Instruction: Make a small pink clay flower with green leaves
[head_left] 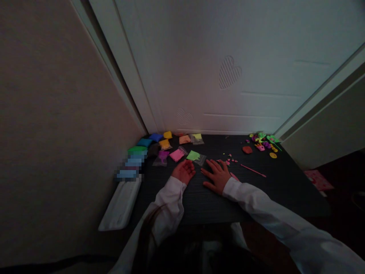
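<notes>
Palm turned upward and fingers loosely bent, my left hand (pixel 184 172) is just in front of a bag of light green clay (pixel 194 155) and a bag of pink clay (pixel 177 154). I see nothing in it. My right hand (pixel 217 177) reaches over the dark table with its fingers spread and palm down. Small pink clay bits (pixel 228 161) lie by its fingertips, and a pink piece (pixel 234 176) shows beside its wrist. Further right is a thin pink modelling stick (pixel 253 170). Whatever lies under the right palm is hidden.
More clay packets, including orange (pixel 184 139), purple (pixel 163 156) and blue (pixel 156 137), line the table's (pixel 199 207) back left. A white tray (pixel 121 205) lies at the left edge. At the back right are colourful clay shapes (pixel 261 140) and a red-brown lump (pixel 247 150).
</notes>
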The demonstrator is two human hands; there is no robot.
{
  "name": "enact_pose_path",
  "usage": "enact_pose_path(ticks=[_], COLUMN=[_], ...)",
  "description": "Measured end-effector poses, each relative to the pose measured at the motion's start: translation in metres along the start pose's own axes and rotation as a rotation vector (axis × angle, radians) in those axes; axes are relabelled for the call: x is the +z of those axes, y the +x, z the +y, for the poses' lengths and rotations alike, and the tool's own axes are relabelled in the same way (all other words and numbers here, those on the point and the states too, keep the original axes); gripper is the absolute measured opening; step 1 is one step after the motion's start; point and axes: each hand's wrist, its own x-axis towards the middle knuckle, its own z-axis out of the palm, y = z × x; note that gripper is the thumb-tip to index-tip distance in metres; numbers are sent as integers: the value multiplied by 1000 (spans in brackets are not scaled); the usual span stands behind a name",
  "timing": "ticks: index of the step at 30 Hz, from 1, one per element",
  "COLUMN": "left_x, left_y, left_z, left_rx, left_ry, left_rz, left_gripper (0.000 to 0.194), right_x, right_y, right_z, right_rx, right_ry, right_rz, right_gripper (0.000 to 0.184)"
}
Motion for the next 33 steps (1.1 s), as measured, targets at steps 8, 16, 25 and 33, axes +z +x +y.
enact_pose_path(ticks=[8, 16, 25, 33], left_x=[4, 4, 6, 4], left_y=[-2, -3, -5, -4], left_z=[0, 0, 2, 2], left_rx=[0, -15, -6, 5], left_ry=[-4, -18, -19, -21], left_rz=[27, 16, 16, -1], left_gripper=[20, 20, 21, 20], right_x=[1, 3, 5, 1], right_y=[3, 6, 2, 3], right_z=[0, 1, -8, 8], right_rx=[-62, -102, -72, 125], right_ry=[-4, -6, 16, 69], right_rz=[1, -4, 36, 182], right_gripper=[54, 53, 53, 38])
